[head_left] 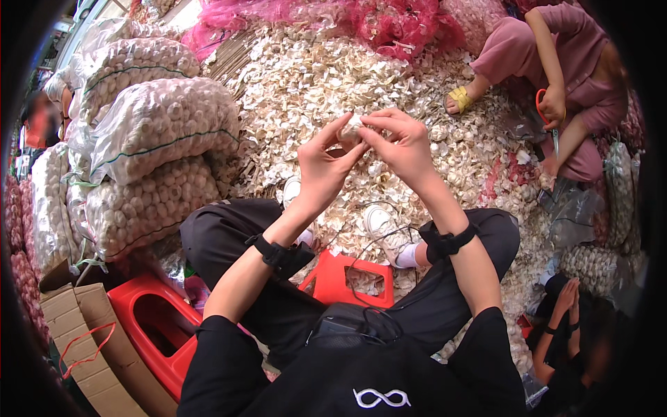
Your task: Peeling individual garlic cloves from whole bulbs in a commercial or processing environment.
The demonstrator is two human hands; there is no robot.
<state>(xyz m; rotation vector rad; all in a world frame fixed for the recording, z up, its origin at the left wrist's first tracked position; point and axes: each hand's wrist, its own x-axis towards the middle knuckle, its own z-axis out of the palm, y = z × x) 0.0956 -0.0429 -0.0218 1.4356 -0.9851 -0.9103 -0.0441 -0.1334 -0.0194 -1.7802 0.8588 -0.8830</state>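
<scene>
Left hand (325, 167) and right hand (403, 142) hold a garlic bulb (353, 130) in narrowed fingers; a light, steady pinch seems best.

Rm fwd over peelings (292, 76); sacks (170, 125) block L.

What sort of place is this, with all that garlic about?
Probably a garlic sorting or trimming spot, perhaps at a market or wholesaler: clear sacks packed with bulbs are stacked at left, papery skins lie thickly underfoot, and a co-worker holds scissors.
</scene>
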